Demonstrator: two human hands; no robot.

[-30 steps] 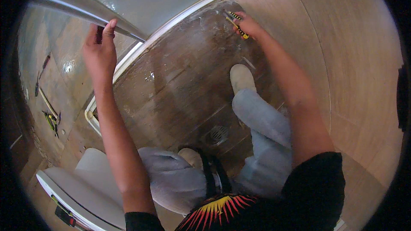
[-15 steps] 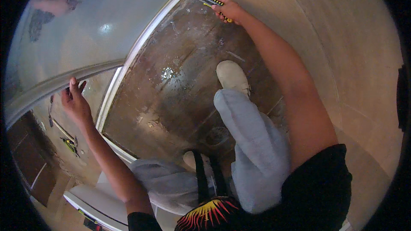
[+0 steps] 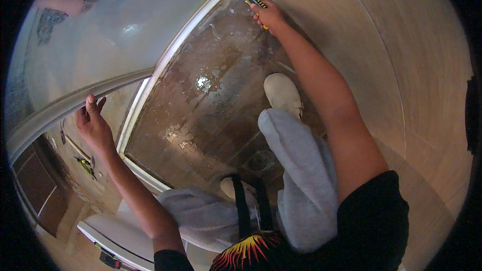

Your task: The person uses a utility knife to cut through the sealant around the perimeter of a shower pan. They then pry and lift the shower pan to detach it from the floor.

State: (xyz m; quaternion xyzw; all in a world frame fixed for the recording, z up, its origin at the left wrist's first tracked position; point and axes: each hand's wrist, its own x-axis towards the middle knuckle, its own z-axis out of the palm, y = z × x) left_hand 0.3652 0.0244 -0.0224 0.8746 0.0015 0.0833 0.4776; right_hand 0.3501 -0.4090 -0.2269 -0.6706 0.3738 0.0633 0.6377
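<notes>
In my right hand (image 3: 269,16) is a yellow and black snap-off utility knife (image 3: 257,2). Its tip points at the far corner, where the white metal frame (image 3: 173,45) of the enclosure meets the wall. My left hand (image 3: 95,128) is off to the left, at the grey edge strip (image 3: 118,81) of a frosted glass door (image 3: 115,30). The thumb lies against the strip and the other fingers curl behind it, partly hidden. Between my hands spreads a wet, stained brown tiled floor (image 3: 221,75).
Tan tiled wall (image 3: 361,45) rises on the right. A round drain (image 3: 261,160) lies near my beige shoes (image 3: 282,93). Outside the frame at left lie green-handled pliers (image 3: 85,166) and a hammer-like tool (image 3: 76,145). Loose debris (image 3: 183,138) dots the floor.
The view has shifted slightly. My right hand still holds the knife at the far corner, its angle a little steeper. My left hand stays at the door edge.
</notes>
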